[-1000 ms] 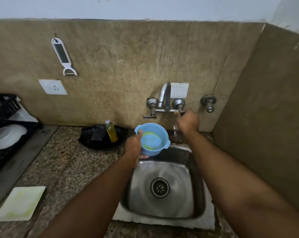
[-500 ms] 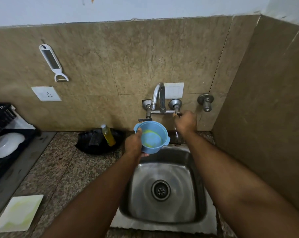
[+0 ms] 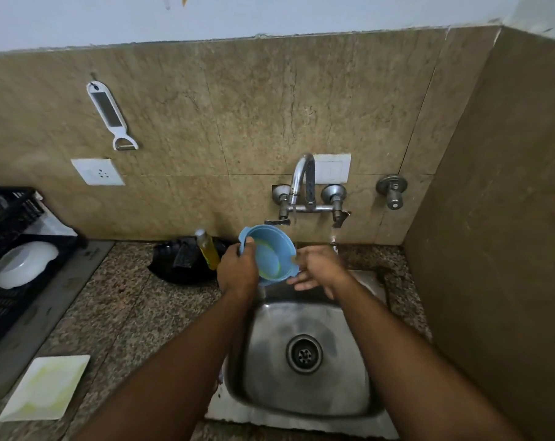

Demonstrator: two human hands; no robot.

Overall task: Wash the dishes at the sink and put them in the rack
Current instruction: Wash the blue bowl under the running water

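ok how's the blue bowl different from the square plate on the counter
The blue bowl is round and deep; the square plate is flat and white. The bowl is gripped at its rim by the left hand, tilted over the sink; the plate lies flat on the counter, untouched. Both carry yellow-green smears.

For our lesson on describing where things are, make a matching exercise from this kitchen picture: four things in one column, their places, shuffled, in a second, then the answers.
Things
1. round blue plastic bowl
2. square white plate with yellow smears
3. round white dish
4. white plastic peeler

Places
A. hanging on the tiled wall
B. in the black rack
C. held in the left hand's grip above the sink
D. flat on the speckled counter

Pairs: 1-C, 2-D, 3-B, 4-A
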